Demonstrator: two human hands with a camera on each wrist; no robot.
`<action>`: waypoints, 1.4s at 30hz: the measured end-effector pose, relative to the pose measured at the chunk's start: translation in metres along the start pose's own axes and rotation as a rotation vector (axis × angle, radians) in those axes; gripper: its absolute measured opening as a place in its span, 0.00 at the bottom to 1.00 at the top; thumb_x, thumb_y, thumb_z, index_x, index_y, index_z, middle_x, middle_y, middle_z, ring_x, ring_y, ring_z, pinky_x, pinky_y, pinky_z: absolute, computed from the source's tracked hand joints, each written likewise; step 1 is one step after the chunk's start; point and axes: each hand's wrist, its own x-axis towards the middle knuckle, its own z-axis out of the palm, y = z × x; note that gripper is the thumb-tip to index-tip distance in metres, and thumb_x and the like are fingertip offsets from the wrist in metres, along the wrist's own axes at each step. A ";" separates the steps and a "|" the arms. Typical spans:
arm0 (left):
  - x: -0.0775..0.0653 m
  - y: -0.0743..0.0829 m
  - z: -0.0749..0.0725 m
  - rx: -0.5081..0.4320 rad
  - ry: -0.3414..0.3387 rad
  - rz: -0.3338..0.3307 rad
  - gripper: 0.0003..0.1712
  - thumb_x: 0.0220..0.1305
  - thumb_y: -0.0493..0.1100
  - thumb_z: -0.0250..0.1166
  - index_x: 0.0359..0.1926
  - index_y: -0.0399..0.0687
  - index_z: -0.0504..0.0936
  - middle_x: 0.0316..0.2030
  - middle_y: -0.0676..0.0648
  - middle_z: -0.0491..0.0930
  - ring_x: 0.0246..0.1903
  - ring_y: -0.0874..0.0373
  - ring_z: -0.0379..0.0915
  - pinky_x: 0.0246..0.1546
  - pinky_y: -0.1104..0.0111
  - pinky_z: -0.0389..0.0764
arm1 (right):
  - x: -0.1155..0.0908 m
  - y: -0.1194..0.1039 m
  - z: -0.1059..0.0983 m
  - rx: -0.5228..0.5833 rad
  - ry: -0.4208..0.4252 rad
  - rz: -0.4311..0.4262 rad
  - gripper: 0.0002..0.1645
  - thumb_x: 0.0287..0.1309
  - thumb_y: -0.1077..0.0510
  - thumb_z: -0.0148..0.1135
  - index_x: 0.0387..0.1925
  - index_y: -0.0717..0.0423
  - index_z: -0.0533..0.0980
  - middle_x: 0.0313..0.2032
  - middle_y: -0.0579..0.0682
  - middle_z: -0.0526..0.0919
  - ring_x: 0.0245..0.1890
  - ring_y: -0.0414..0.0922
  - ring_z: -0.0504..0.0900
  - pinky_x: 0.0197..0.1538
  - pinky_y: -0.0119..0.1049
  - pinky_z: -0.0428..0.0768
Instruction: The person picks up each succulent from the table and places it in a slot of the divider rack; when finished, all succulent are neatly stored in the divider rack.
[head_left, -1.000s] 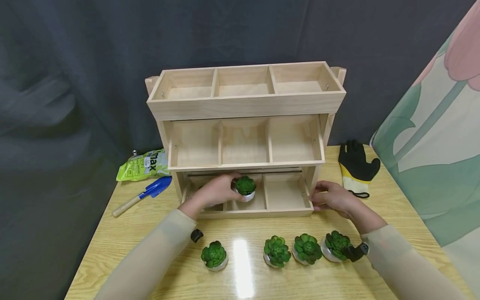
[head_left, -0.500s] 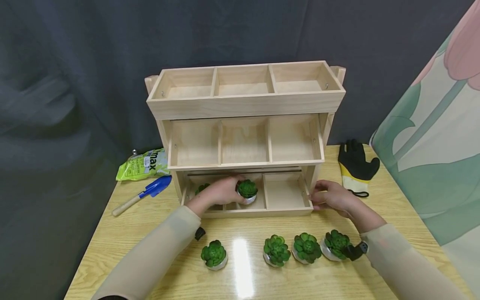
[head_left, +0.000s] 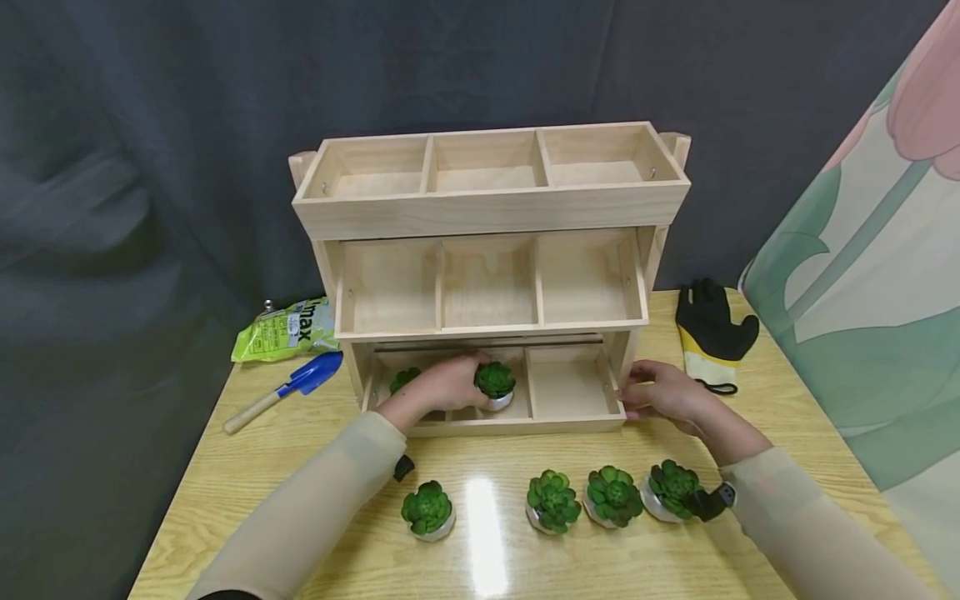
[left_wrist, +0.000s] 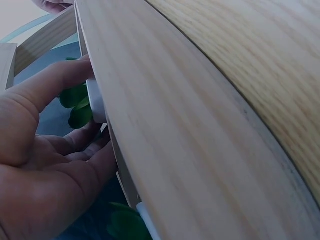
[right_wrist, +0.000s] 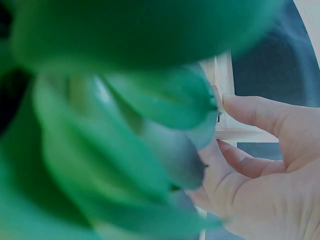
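In the head view my left hand pinches a small potted succulent in the middle compartment of the wooden plant stand's bottom tray. The left wrist view shows thumb and fingers on either side of its white pot, behind the tray's front board. Another succulent sits in the left compartment, partly hidden by my wrist. My right hand holds the tray's right end, thumb at its top edge and fingers below. Blurred green leaves fill much of the right wrist view.
On the table, a succulent stands at front left and three more at front right, the last beside my right wrist. A blue trowel and green bag lie left of the stand, a black-yellow glove right.
My left hand has shifted slightly right with the potted succulent, uncovering more of the plant in the left compartment. My right hand has stayed at the tray's end.
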 end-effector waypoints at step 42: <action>-0.122 -0.014 -0.019 -0.242 0.094 0.073 0.44 0.71 0.64 0.70 0.81 0.59 0.65 0.75 0.47 0.71 0.73 0.42 0.73 0.72 0.47 0.79 | -0.001 0.000 -0.001 0.005 0.003 -0.010 0.41 0.78 0.61 0.59 0.80 0.74 0.52 0.67 0.71 0.70 0.58 0.54 0.86 0.54 0.42 0.91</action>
